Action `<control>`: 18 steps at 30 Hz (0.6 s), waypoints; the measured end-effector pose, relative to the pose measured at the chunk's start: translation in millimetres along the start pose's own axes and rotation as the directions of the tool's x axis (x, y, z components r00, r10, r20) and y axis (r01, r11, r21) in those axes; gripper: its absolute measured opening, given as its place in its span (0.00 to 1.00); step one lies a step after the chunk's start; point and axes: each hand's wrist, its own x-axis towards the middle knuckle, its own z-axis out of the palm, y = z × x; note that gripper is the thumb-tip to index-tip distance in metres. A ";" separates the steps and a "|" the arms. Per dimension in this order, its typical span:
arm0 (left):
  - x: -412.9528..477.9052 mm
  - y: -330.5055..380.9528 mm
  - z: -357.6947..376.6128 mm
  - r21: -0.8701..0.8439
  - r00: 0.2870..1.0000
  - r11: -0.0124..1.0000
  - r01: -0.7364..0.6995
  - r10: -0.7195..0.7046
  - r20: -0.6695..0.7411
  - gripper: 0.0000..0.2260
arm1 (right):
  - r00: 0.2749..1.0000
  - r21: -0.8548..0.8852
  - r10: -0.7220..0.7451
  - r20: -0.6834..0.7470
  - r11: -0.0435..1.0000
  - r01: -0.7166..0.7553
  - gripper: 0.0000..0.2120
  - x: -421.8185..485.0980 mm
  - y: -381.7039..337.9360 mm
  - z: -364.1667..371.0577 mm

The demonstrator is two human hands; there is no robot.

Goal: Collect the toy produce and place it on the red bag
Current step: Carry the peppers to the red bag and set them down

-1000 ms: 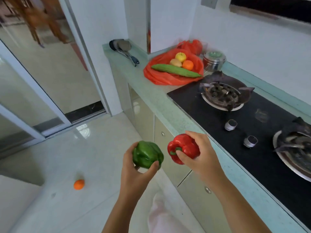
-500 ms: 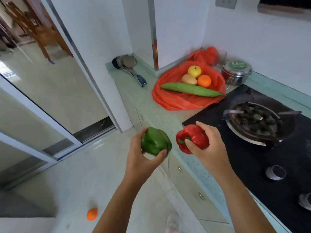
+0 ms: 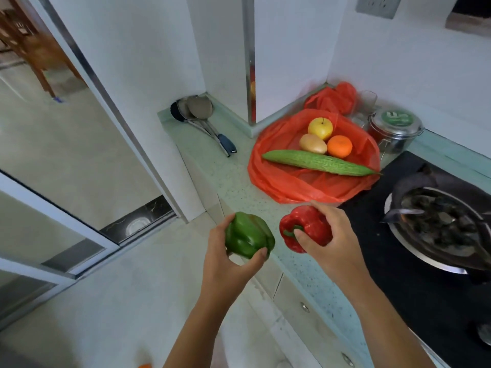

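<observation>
My left hand (image 3: 228, 266) grips a green bell pepper (image 3: 248, 235) just off the counter's front edge. My right hand (image 3: 332, 243) grips a red bell pepper (image 3: 309, 225) over the counter, a little short of the red bag (image 3: 297, 183). The bag lies spread flat in the counter's corner. On it rest a long green bitter gourd (image 3: 318, 162), a yellow apple (image 3: 320, 128), a potato (image 3: 312, 143) and an orange (image 3: 339, 146). A sliver of another orange (image 3: 144, 365) shows on the floor at the bottom edge.
A gas stove with a dark burner (image 3: 438, 224) sits right of the bag. A steel lidded pot (image 3: 396, 128) stands behind the bag, with a second bunched red bag (image 3: 332, 98). Ladles (image 3: 202, 115) lie at the counter's left end. A sliding door frame (image 3: 79, 195) is at left.
I have come closer to the counter; the red bag now looks larger and nearer. Both hands still carry their peppers, now close to the bag. The floor orange has slipped to the bottom edge.
</observation>
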 end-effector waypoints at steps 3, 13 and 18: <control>33.9 -14.1 -24.7 -0.020 1.000 1.000 -0.007 0.007 0.022 0.35 | 0.999 -0.020 0.030 -0.026 0.999 -0.031 0.27 18.2 -11.9 29.2; 159.7 -48.5 -115.5 -0.034 0.988 0.998 -0.061 0.065 0.139 0.36 | 0.984 -0.102 0.087 -0.157 0.989 -0.104 0.28 94.5 -71.7 126.5; 198.9 -62.1 -124.8 -0.061 0.976 0.996 -0.062 0.073 0.206 0.36 | 0.965 -0.146 0.101 -0.241 0.979 -0.139 0.28 116.5 -81.0 141.8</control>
